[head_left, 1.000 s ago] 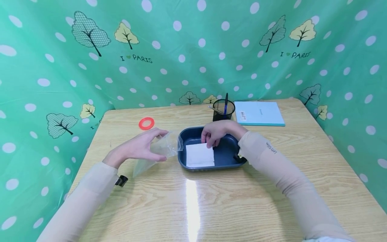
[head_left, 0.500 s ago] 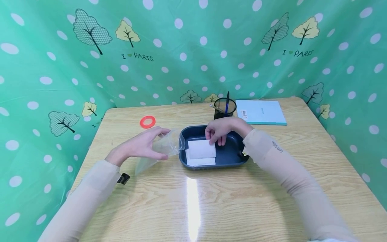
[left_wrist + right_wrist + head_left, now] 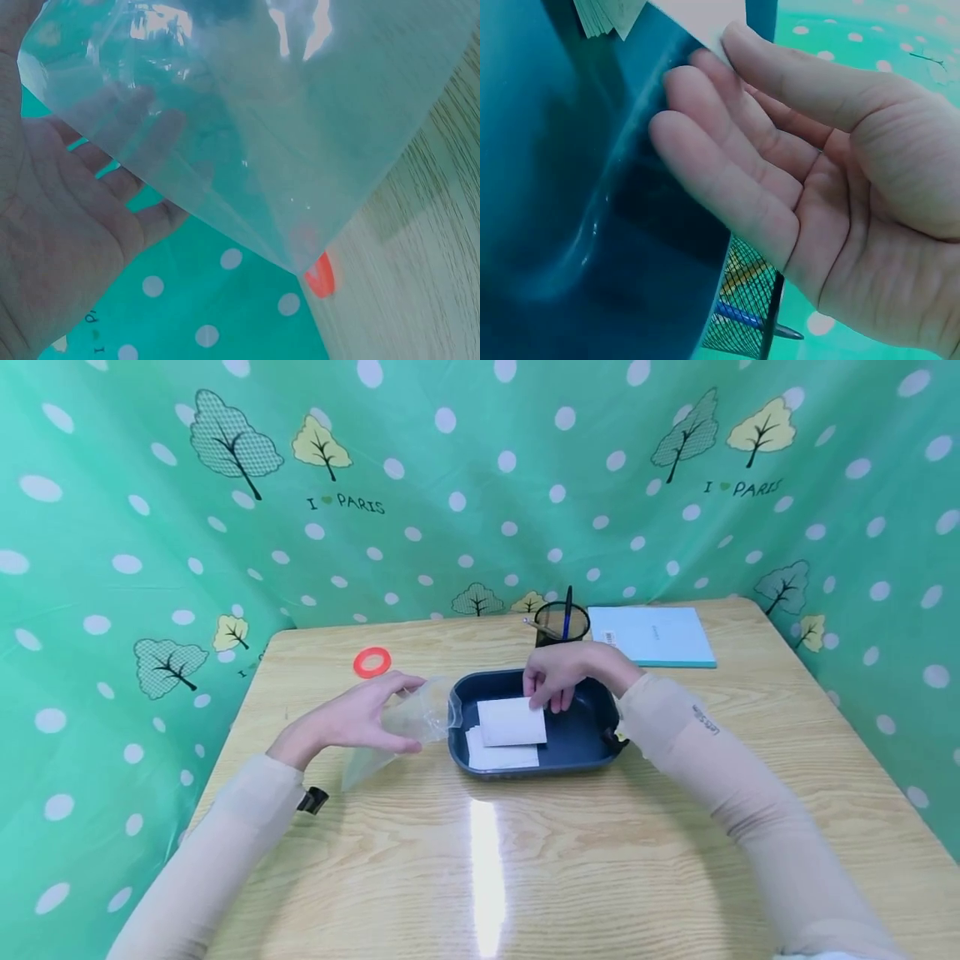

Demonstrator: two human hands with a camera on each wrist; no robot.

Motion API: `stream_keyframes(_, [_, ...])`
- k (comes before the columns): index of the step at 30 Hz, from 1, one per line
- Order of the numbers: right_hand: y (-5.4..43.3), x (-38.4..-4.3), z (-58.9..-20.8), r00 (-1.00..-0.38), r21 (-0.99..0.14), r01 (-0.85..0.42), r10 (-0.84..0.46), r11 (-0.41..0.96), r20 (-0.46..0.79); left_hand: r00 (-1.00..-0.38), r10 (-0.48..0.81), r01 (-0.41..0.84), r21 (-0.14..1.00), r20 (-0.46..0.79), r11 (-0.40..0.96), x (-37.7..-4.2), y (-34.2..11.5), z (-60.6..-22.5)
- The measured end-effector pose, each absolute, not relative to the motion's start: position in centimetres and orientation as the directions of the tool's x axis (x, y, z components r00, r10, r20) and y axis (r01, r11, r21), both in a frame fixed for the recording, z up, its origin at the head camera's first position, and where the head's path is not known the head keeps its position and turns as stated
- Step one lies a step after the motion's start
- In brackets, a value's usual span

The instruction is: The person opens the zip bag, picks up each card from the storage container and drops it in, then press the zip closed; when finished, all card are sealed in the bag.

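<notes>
My left hand (image 3: 356,717) holds a clear plastic bag (image 3: 429,714), its mouth toward the left end of a dark blue tray (image 3: 576,743). In the left wrist view the bag (image 3: 292,142) hangs across the fingers (image 3: 101,176), which show through the film. Over the tray, my right hand (image 3: 561,675) pinches a white paper slip (image 3: 513,723) by its upper right corner, between thumb and forefinger. Beneath that slip lies a small stack of white papers (image 3: 501,758) on the tray's left side. The stack's fanned edges (image 3: 607,16) show in the right wrist view.
Behind the tray stands a black mesh pen cup (image 3: 561,623) with a pen and a pencil. To its right lies a light blue notebook (image 3: 652,635). A red ring (image 3: 372,662) lies at the back left of the wooden table (image 3: 600,860). A patterned green curtain hangs behind.
My right hand has lifted the slip and drawn it slightly up and to the right, which uncovers the stack below. The left hand keeps its hold on the bag.
</notes>
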State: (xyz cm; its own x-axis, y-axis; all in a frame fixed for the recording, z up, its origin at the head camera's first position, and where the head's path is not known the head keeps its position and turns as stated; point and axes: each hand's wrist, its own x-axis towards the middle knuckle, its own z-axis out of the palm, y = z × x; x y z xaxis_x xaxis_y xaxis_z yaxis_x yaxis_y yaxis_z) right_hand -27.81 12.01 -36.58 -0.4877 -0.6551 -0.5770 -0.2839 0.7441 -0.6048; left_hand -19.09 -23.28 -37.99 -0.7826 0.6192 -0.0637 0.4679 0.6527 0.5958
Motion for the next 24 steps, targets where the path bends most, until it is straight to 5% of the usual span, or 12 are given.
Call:
stream_keyframes(9, [13.7,-27.4,-35.0,-0.574,-0.729,-0.228,-0.694,0.645,-0.434,-0.788,0.615,0.5,0.586,0.004,0.638,-19.1,-23.4,-38.2])
stream_keyframes(19, [15.4,-25.0,-33.9,-0.77,-0.844,-0.164,-0.601,0.511,-0.214,-0.8,0.597,0.548,0.477,0.059,0.688,-18.9,-23.0,-38.4])
stream_keyframes(24, [14.9,-24.0,-33.7,-0.762,-0.883,-0.165,-0.625,0.441,-0.17,-0.798,0.596,0.565,0.449,0.087,0.692,-19.1,-22.9,-38.3])
